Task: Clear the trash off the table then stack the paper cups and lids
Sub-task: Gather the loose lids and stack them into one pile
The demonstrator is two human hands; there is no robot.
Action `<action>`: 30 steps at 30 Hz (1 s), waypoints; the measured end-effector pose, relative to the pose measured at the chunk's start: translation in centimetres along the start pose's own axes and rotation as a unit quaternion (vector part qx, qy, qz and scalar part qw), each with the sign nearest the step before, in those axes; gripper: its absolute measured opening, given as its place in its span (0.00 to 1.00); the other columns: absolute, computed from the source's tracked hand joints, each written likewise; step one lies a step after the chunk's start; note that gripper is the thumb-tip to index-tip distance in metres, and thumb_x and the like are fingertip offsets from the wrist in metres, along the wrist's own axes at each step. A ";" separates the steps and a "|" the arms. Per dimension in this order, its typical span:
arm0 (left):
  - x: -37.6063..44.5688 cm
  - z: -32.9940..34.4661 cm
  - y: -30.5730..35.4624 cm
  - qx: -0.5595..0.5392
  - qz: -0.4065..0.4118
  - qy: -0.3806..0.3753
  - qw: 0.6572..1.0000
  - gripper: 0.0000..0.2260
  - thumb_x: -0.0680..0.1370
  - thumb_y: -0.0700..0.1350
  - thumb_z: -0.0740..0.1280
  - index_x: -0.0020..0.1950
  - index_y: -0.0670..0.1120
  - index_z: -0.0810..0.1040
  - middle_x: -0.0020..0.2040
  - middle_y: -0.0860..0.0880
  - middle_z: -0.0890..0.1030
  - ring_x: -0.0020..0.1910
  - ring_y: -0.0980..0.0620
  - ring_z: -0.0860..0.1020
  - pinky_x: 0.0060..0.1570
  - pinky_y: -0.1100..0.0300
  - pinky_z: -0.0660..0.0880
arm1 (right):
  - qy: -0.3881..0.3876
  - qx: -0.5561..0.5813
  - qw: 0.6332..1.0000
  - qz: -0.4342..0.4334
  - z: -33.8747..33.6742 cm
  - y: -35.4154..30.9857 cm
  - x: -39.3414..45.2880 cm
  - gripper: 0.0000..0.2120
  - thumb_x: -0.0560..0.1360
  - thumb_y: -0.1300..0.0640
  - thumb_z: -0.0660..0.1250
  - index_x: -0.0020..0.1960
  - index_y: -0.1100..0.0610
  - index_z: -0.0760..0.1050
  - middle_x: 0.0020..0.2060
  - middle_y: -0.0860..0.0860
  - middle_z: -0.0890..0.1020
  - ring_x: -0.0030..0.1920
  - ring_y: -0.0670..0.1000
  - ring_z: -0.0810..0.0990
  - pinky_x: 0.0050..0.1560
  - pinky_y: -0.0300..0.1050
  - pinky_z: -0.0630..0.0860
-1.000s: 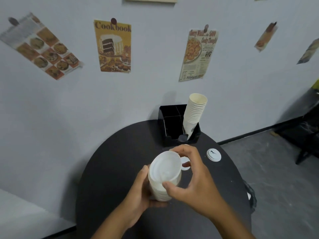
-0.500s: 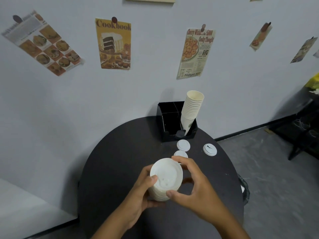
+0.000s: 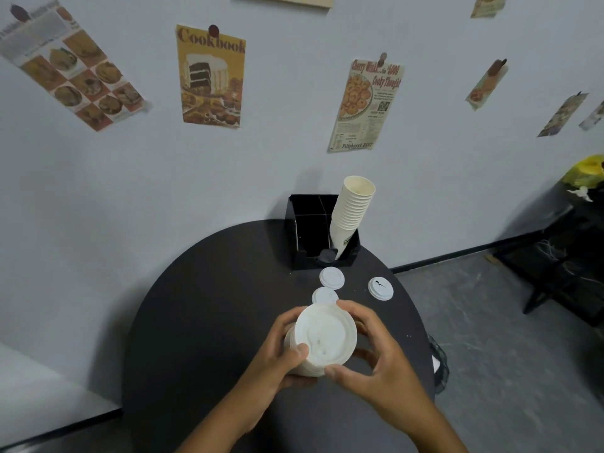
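Three loose lids [image 3: 331, 276], one lid stack [image 3: 322, 341], one cup stack [image 3: 353, 214].

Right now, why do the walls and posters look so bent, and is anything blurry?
Head view: the wide-angle lens bows the wall posters and floor edge outward; lighting is soft, with a faint shadow behind the cup stack; the lid stack in both hands looks slightly soft.

A single head-worn wide-angle camera looks forward and down from the near edge of the round black table [image 3: 196, 322]. It faces the wall [image 3: 261, 178] behind the table's far edge. The near edge fills the lower frame at close range; straight lines bow toward the frame borders.
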State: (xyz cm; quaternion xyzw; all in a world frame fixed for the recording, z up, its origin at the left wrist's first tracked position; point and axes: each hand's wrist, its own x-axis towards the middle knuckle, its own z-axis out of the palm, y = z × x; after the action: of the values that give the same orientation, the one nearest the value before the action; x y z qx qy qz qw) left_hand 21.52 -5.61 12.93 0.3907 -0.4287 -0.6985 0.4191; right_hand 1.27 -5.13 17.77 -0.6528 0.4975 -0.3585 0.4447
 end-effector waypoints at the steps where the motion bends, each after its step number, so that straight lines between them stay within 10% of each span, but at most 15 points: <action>1: 0.4 0.9 -0.3 0.003 0.002 0.002 1.000 0.28 0.72 0.59 0.71 0.71 0.65 0.72 0.68 0.58 0.78 0.68 0.49 0.79 0.61 0.37 0.80 | -0.001 0.005 1.000 0.000 -0.9 0.5 -0.3 0.38 0.70 0.62 0.81 0.74 0.49 0.67 0.69 0.48 0.76 0.70 0.53 0.74 0.63 0.52 0.79; 15: 2.7 17.3 -7.5 -0.039 -0.005 0.115 0.993 0.29 0.76 0.59 0.71 0.76 0.59 0.69 0.75 0.52 0.74 0.73 0.44 0.74 0.66 0.38 0.78 | -0.085 0.112 0.990 0.016 -15.1 9.6 -4.6 0.37 0.69 0.65 0.81 0.72 0.47 0.71 0.67 0.45 0.78 0.70 0.49 0.74 0.61 0.49 0.80; 30: 2.4 12.6 -18.2 -0.093 -0.068 0.295 0.949 0.28 0.70 0.60 0.73 0.68 0.59 0.72 0.71 0.51 0.76 0.71 0.48 0.76 0.59 0.45 0.82 | -0.149 0.102 0.980 0.080 -7.9 18.6 -2.6 0.37 0.69 0.65 0.80 0.72 0.42 0.71 0.70 0.43 0.76 0.72 0.49 0.73 0.65 0.54 0.79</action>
State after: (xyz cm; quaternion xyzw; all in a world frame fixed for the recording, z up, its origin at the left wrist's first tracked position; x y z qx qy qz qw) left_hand 4.75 0.67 -0.24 0.5670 -0.1916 -0.6155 0.5128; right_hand -12.73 -6.42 3.04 -0.6084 0.4375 -0.2695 0.6048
